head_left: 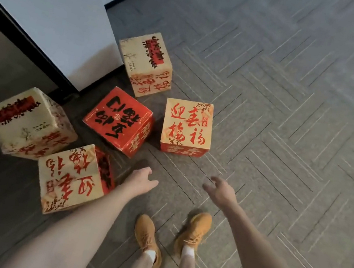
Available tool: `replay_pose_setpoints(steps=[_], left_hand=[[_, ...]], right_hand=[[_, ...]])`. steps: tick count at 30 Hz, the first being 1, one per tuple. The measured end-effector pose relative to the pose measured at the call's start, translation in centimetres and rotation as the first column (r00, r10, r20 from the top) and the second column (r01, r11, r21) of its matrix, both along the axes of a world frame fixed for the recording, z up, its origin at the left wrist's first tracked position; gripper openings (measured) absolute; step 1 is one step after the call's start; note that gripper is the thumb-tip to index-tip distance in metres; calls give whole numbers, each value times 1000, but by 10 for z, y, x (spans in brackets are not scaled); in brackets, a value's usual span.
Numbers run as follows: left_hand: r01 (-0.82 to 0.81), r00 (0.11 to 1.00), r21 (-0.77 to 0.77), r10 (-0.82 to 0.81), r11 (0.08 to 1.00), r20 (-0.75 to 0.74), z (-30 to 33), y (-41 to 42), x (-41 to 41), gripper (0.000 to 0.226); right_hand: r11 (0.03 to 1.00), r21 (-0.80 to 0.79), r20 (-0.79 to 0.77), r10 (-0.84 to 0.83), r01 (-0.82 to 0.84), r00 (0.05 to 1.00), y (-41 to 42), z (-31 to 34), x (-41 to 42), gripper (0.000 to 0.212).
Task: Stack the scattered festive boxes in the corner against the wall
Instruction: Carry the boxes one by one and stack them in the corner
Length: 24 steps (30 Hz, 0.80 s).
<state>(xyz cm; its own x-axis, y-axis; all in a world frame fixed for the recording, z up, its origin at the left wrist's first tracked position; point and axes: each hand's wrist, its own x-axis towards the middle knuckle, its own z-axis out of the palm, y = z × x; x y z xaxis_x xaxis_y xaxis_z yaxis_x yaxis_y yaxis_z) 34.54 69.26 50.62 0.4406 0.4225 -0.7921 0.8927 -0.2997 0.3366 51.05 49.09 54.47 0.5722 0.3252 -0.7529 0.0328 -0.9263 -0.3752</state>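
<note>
Several festive boxes with red and black calligraphy lie scattered on the carpet near a wall corner. A cream box [146, 62] sits closest to the wall. A red box [118, 120] lies tilted in the middle. A cream box with red writing [186, 126] stands upright to its right. Two more cream boxes sit at left, the far-left box [29, 123] and the near box [71, 180]. My left hand [140, 180] and my right hand [222, 191] reach out above the floor, fingers apart, holding nothing, just short of the upright box.
A white wall [52, 5] with a black baseboard [23, 36] forms a corner at upper left. Dark flooring runs along the left. Grey patterned carpet [290, 130] stretches right. My feet in orange shoes [148, 237] stand at the bottom centre.
</note>
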Motion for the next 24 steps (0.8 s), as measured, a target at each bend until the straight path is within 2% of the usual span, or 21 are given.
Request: replay_pose_setpoints(steps=[6,9,11,13,16,20,24], left_hand=[[-125,991,-69,123,990,-44,-100,21,42,62],[-180,983,-63,177,982,-51,-166,35,64,67],[-185,982,-50,183,982,-38,-185,47,75,72],[-202,978,-59,198,978,-64,-298,47,92,78],[-206,977,-38,204,978,-63,-309,61,100,85],[-261,963,8,261,965,-59,-389,77,119,96],[-340,939,-16,340,940,52,-444,82,130,108]], right_hand=[[998,-45,-72,-50,47,996,25,-109,60,60],[996,-43,-92,-82,78,992,38,-183,83,65],[996,-29,-79,-84,82,993,47,-208,94,68],[996,-63,-115,-76,69,990,46,-324,115,69],[995,-49,-107,-94,89,990,53,-340,129,72],[989,-20,-73,-145,144,987,59,-421,159,84],[974,98,-67,-197,203,978,60,-474,177,89]])
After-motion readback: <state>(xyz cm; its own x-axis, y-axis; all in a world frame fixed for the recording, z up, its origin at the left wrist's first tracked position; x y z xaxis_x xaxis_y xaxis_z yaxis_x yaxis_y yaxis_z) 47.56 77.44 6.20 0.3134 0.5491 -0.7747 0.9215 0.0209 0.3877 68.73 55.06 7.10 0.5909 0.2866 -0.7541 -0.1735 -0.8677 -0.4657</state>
